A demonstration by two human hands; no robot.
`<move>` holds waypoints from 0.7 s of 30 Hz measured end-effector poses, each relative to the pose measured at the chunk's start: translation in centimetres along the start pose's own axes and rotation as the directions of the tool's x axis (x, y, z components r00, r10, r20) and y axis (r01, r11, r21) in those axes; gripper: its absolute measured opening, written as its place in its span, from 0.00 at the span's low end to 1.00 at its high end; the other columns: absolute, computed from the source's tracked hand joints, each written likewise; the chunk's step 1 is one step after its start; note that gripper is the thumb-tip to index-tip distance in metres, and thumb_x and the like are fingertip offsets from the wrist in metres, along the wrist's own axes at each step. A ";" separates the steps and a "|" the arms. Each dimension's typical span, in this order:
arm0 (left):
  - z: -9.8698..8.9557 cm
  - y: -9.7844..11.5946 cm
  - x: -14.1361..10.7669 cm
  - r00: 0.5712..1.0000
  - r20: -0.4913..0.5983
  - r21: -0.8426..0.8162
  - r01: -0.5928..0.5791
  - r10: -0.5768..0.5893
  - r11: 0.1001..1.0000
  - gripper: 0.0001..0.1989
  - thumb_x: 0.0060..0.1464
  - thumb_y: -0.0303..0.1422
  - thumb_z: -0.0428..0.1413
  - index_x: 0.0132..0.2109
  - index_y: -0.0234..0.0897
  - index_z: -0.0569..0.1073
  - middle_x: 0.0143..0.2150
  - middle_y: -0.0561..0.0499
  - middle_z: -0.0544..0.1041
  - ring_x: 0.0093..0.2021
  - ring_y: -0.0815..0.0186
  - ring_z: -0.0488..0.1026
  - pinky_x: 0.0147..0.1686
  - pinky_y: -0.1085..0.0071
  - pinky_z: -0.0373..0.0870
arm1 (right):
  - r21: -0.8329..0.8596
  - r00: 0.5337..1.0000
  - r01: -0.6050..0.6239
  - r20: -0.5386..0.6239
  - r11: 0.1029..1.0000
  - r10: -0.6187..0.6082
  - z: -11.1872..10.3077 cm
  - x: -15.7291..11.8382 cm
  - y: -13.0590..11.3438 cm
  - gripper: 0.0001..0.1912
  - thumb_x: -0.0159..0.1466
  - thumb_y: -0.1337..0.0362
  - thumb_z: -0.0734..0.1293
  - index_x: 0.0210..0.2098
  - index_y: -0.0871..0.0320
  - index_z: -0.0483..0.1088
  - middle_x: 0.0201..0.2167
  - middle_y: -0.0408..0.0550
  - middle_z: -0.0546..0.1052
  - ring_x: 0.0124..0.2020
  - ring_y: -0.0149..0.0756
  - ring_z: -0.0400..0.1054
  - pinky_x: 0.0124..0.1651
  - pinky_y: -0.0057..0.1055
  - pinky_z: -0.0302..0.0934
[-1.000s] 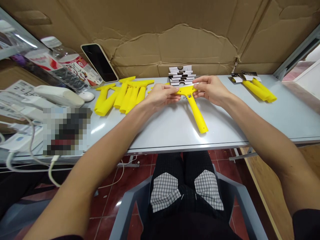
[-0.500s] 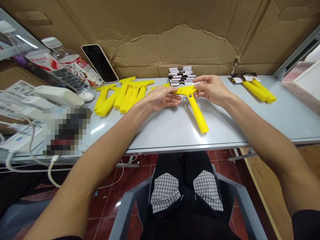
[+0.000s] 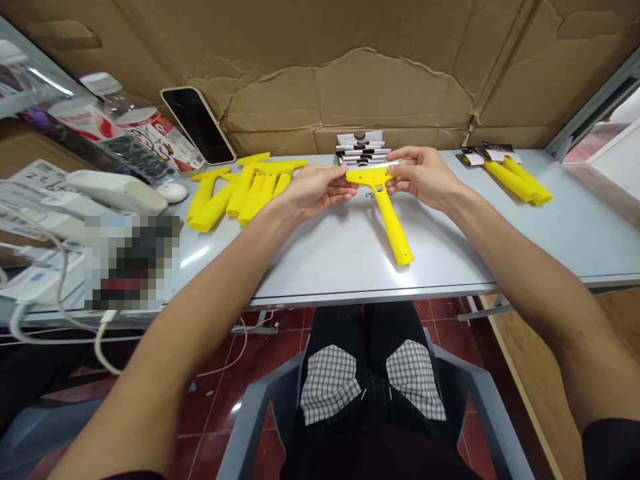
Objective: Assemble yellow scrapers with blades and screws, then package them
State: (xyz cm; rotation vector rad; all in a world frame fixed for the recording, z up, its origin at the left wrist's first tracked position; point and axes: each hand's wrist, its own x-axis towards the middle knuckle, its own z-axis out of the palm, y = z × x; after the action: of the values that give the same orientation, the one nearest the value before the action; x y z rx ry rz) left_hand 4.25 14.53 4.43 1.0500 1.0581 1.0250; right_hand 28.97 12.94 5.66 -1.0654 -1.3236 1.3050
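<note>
A yellow T-shaped tool (image 3: 391,220) is held above the table, its wide head up and its handle slanting down toward me. My left hand (image 3: 321,190) pinches the left end of the head. On the right end, my right hand (image 3: 425,179) grips with thumb and fingers. Just behind them lies a stack of folded white and black cards (image 3: 361,145). Several more yellow tools (image 3: 215,207) lie in a group left of my left hand. Two yellow tools with black and white cards on their heads (image 3: 515,181) rest at the right.
A phone (image 3: 199,125) leans against the cardboard (image 3: 395,93) behind the table (image 3: 320,267). Plastic bottles (image 3: 155,137), a white mouse (image 3: 173,193), white devices and cables (image 3: 63,287) crowd the left side. A blurred patch covers something near the left front edge.
My left hand has shifted slightly left and up. The held yellow tool has moved a little left, and a pale strip now shows along its head near my right fingers.
</note>
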 end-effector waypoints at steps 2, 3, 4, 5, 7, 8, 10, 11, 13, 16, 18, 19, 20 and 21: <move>0.0 0.0 -0.1 1.000 -0.003 0.010 -0.006 0.006 1.000 0.09 0.67 0.35 0.70 0.41 0.33 0.83 0.37 0.38 0.87 0.35 0.59 0.86 0.46 0.63 0.85 | 0.001 1.000 0.002 -0.001 1.000 -0.002 0.0 0.0 0.0 0.13 0.66 0.75 0.77 0.42 0.52 0.73 0.33 0.44 0.80 0.32 0.36 0.79 0.43 0.37 0.83; -0.1 0.0 -0.1 1.000 -0.002 0.009 -0.010 0.010 1.000 0.10 0.67 0.36 0.70 0.41 0.33 0.83 0.38 0.38 0.87 0.36 0.59 0.86 0.46 0.62 0.86 | 0.000 1.000 0.001 -0.002 1.000 -0.001 0.0 0.0 0.0 0.14 0.66 0.75 0.77 0.42 0.52 0.73 0.33 0.44 0.80 0.32 0.36 0.79 0.43 0.37 0.83; -0.1 0.0 -0.2 1.000 0.003 0.006 -0.014 0.014 1.000 0.11 0.66 0.37 0.71 0.41 0.34 0.83 0.39 0.37 0.87 0.36 0.58 0.86 0.46 0.61 0.86 | -0.002 1.000 -0.001 -0.005 1.000 0.001 0.1 0.0 -0.1 0.13 0.67 0.75 0.77 0.42 0.52 0.74 0.33 0.44 0.80 0.32 0.36 0.79 0.43 0.37 0.83; -0.1 0.0 -0.2 1.000 0.013 0.002 -0.017 0.017 1.000 0.12 0.65 0.39 0.72 0.41 0.34 0.84 0.40 0.37 0.87 0.36 0.58 0.86 0.46 0.61 0.86 | -0.004 1.000 -0.002 -0.009 1.000 0.002 0.1 0.0 -0.1 0.13 0.67 0.76 0.76 0.42 0.52 0.74 0.33 0.44 0.80 0.32 0.36 0.79 0.43 0.36 0.83; -0.1 -0.1 -0.3 0.999 0.041 0.011 -0.015 0.014 1.000 0.14 0.64 0.40 0.73 0.42 0.33 0.84 0.40 0.36 0.88 0.35 0.58 0.86 0.44 0.61 0.86 | -0.007 1.000 -0.005 -0.012 1.000 0.005 0.2 -0.1 -0.2 0.12 0.68 0.77 0.75 0.42 0.53 0.75 0.32 0.45 0.80 0.32 0.35 0.79 0.43 0.35 0.83; -0.1 -0.2 -0.3 0.999 0.052 0.025 -0.011 0.010 1.000 0.13 0.63 0.39 0.73 0.42 0.32 0.85 0.40 0.36 0.87 0.34 0.59 0.85 0.43 0.62 0.86 | -0.007 1.000 -0.007 -0.010 1.000 0.007 0.3 -0.1 -0.2 0.12 0.69 0.77 0.74 0.42 0.53 0.75 0.32 0.45 0.80 0.31 0.35 0.79 0.42 0.33 0.82; 0.1 -0.4 -0.3 0.998 0.059 0.059 -0.006 0.003 0.998 0.10 0.62 0.34 0.74 0.41 0.30 0.85 0.38 0.37 0.87 0.33 0.61 0.84 0.43 0.64 0.86 | 0.001 1.000 -0.018 -0.002 1.000 0.018 0.3 -0.2 -0.2 0.11 0.70 0.78 0.73 0.42 0.54 0.76 0.31 0.45 0.80 0.31 0.35 0.79 0.40 0.31 0.82; 0.1 -0.5 -0.3 0.999 0.053 0.068 -0.008 0.005 0.998 0.08 0.62 0.32 0.73 0.41 0.30 0.85 0.36 0.37 0.86 0.32 0.62 0.84 0.42 0.64 0.86 | 0.007 1.000 -0.027 0.006 1.000 0.027 0.3 -0.2 -0.1 0.11 0.71 0.78 0.73 0.43 0.55 0.76 0.32 0.46 0.80 0.31 0.35 0.80 0.40 0.31 0.82; 0.3 -0.7 -0.3 0.999 0.034 0.068 -0.020 0.018 0.997 0.05 0.62 0.28 0.72 0.39 0.30 0.84 0.34 0.38 0.86 0.32 0.63 0.83 0.41 0.66 0.86 | 0.019 0.999 -0.047 0.021 0.999 0.047 0.3 -0.1 0.1 0.11 0.71 0.77 0.74 0.43 0.55 0.75 0.33 0.46 0.81 0.32 0.34 0.80 0.40 0.30 0.81; 0.5 -0.6 -0.4 1.000 0.008 0.055 -0.024 0.024 0.998 0.04 0.62 0.25 0.69 0.38 0.29 0.84 0.32 0.38 0.85 0.31 0.63 0.83 0.39 0.68 0.85 | 0.043 0.997 -0.071 0.035 0.997 0.070 0.2 0.1 0.2 0.08 0.73 0.71 0.75 0.44 0.55 0.74 0.35 0.48 0.82 0.32 0.33 0.80 0.40 0.29 0.81; 0.6 -0.4 -0.6 1.000 0.003 0.048 -0.021 0.021 0.999 0.04 0.62 0.24 0.69 0.38 0.28 0.84 0.32 0.38 0.84 0.30 0.64 0.82 0.39 0.68 0.85 | 0.061 0.996 -0.089 0.027 0.994 0.088 0.1 0.2 0.2 0.07 0.77 0.62 0.74 0.44 0.54 0.73 0.34 0.49 0.81 0.32 0.35 0.81 0.40 0.30 0.81; 0.7 -0.2 -0.7 1.000 0.002 0.044 -0.021 0.021 0.999 0.04 0.63 0.23 0.69 0.37 0.27 0.83 0.31 0.38 0.84 0.29 0.64 0.82 0.39 0.68 0.85 | 0.068 0.995 -0.102 0.019 0.992 0.101 0.2 0.3 0.1 0.10 0.78 0.57 0.72 0.44 0.54 0.72 0.32 0.48 0.80 0.32 0.36 0.81 0.39 0.31 0.81; 0.8 -0.1 -0.8 1.000 0.001 0.043 -0.023 0.023 0.999 0.05 0.63 0.22 0.68 0.37 0.27 0.83 0.31 0.39 0.84 0.29 0.64 0.82 0.39 0.68 0.85 | 0.073 0.993 -0.116 0.010 0.991 0.115 0.2 0.3 0.1 0.13 0.79 0.52 0.71 0.43 0.54 0.71 0.30 0.47 0.79 0.32 0.38 0.82 0.39 0.32 0.81; 1.0 0.1 -1.0 1.000 -0.003 0.044 -0.024 0.024 0.999 0.05 0.63 0.22 0.67 0.36 0.27 0.83 0.30 0.39 0.83 0.28 0.65 0.81 0.38 0.69 0.84 | 0.074 0.992 -0.125 0.004 0.989 0.126 0.2 0.3 0.0 0.15 0.80 0.50 0.70 0.44 0.54 0.71 0.29 0.46 0.78 0.32 0.38 0.82 0.38 0.33 0.81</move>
State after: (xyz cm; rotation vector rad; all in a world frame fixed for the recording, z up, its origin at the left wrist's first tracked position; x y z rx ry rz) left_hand 4.99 13.43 4.81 1.0986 1.0777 1.0272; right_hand 28.71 13.25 5.67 -1.1123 -1.2144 1.4354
